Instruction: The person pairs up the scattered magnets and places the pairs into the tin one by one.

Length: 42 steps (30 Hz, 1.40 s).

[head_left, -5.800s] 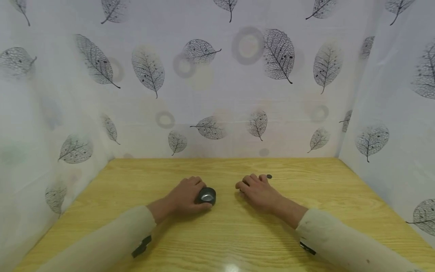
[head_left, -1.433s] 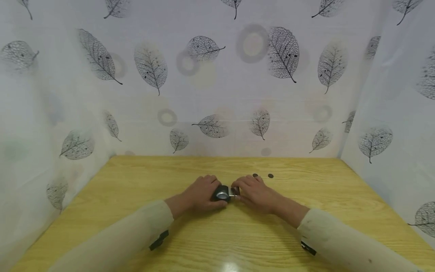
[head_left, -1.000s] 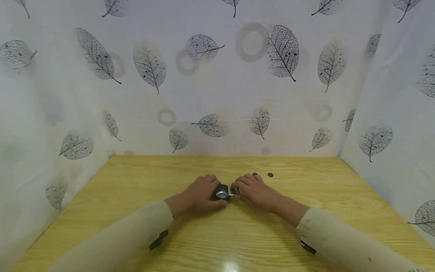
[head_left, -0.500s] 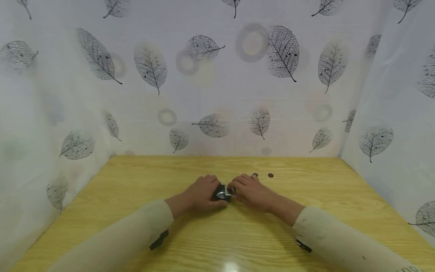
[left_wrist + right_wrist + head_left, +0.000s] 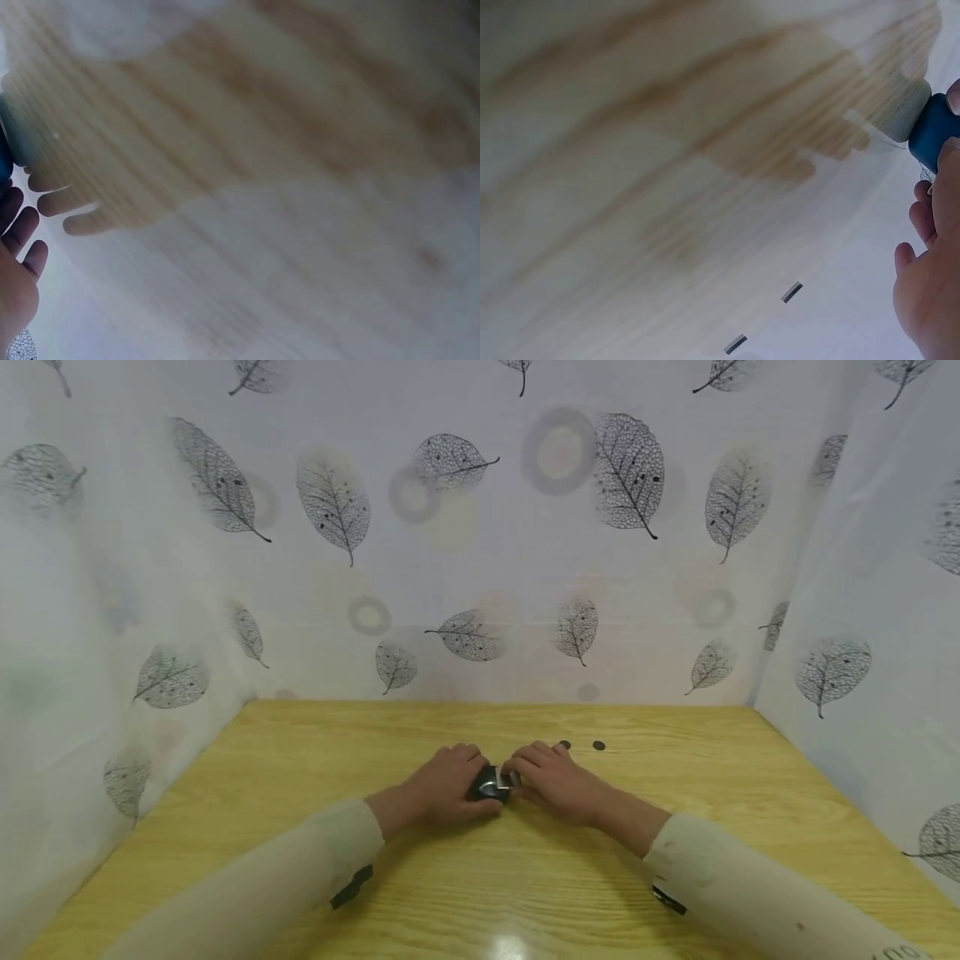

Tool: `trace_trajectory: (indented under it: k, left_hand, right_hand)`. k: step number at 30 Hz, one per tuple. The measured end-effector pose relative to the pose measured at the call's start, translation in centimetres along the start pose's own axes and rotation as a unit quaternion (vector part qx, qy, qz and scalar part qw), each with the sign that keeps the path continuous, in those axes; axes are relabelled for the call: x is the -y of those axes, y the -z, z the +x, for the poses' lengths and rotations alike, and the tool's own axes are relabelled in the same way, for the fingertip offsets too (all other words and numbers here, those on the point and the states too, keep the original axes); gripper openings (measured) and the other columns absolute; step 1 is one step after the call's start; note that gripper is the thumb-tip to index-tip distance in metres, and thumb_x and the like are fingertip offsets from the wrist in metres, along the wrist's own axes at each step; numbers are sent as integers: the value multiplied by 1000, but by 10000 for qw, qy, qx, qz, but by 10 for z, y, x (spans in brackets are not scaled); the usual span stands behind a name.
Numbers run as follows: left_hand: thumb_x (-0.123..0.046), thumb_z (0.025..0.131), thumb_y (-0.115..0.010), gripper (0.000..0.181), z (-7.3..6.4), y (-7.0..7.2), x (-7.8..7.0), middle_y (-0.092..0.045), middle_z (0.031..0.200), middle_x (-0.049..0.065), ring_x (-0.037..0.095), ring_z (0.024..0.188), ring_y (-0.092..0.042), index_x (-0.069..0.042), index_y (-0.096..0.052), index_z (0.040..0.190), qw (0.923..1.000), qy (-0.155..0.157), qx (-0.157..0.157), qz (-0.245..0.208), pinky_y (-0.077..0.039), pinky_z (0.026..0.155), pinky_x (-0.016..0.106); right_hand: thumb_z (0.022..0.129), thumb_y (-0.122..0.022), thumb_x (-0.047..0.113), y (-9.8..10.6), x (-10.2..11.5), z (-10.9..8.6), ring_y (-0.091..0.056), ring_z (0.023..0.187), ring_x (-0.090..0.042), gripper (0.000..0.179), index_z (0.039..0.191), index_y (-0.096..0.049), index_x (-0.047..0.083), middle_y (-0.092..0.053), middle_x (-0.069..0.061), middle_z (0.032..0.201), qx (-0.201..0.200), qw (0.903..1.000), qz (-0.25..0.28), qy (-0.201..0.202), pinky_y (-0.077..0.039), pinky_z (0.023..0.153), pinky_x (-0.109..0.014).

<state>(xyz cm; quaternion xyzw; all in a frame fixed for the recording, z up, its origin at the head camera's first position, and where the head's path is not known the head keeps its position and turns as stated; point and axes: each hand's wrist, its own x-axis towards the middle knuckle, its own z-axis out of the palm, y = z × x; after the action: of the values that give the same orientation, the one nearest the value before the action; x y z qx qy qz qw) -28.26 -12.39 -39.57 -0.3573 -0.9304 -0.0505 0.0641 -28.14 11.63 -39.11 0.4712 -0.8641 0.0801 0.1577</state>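
Note:
A small dark container (image 5: 483, 787) with a shiny silver top or inside stands at mid-table. It looks dark blue in the right wrist view, where its rounded body (image 5: 933, 129) sits at the right edge. My left hand (image 5: 448, 787) grips it from the left, thumb in front and fingers behind. From the right, my right hand (image 5: 557, 781) pinches a small flat shiny piece (image 5: 504, 779) over the container's right side; its kind is unclear. The wrist views catch the left hand (image 5: 19, 262) and the right hand (image 5: 934, 277) only at their edges.
Two small dark discs (image 5: 598, 745) lie on the wood-grain table (image 5: 465, 893) behind the right hand, one partly beside its knuckles. A leaf-print curtain (image 5: 480, 552) closes off the back and both sides. Dark wrist devices (image 5: 351, 887) show below the sleeves.
The left hand and container have come rightward since the oldest frame, where only one disc shows. Over the last second, the right hand has brought the shiny piece left, onto the container.

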Motion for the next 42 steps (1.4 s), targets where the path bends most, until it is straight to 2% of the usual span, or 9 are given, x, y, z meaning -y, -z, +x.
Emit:
trace_trajectory:
  k: [15,20,28,34,42]
  left_hand:
    - [-68,91,-54,65,1,0,1,-58,115,1,15,99,-51,-12,-60,123,9998,89,129,-135,-43,88,37]
    - [-67,91,-54,65,1,1,0,-57,115,2,15,98,-50,-12,-60,125,9996,99,182,-168,-43,88,36]
    - [-65,91,-55,60,1,0,0,-57,110,1,15,95,-50,-13,-61,121,9999,-20,36,-140,-43,84,36]
    - [-66,92,-53,60,2,-2,0,-56,109,0,14,94,-49,-14,-61,119,9999,-36,28,-119,-42,83,35]
    - [-66,91,-56,61,0,1,-1,-57,109,0,14,94,-49,-13,-62,120,9999,-43,5,-139,-42,82,35]
  right_hand:
    - [95,-67,25,0,1,3,-54,111,-17,27,121,-63,18,-61,3,116,-123,9998,22,127,-41,85,-35]
    - [94,-69,25,-2,-1,3,-55,110,-18,28,121,-65,17,-62,1,116,-313,9990,-68,318,-42,83,-36]
    - [92,-71,25,-1,0,7,-56,106,-18,24,115,-72,19,-63,0,115,-361,9985,136,395,-42,83,-35]
    - [93,-70,25,0,1,8,-56,105,-18,22,115,-74,21,-63,0,116,-316,9985,36,442,-39,81,-33]
    - [88,-76,27,3,1,4,-58,107,-16,27,113,-71,15,-66,3,114,-605,9969,20,497,-42,85,-36]
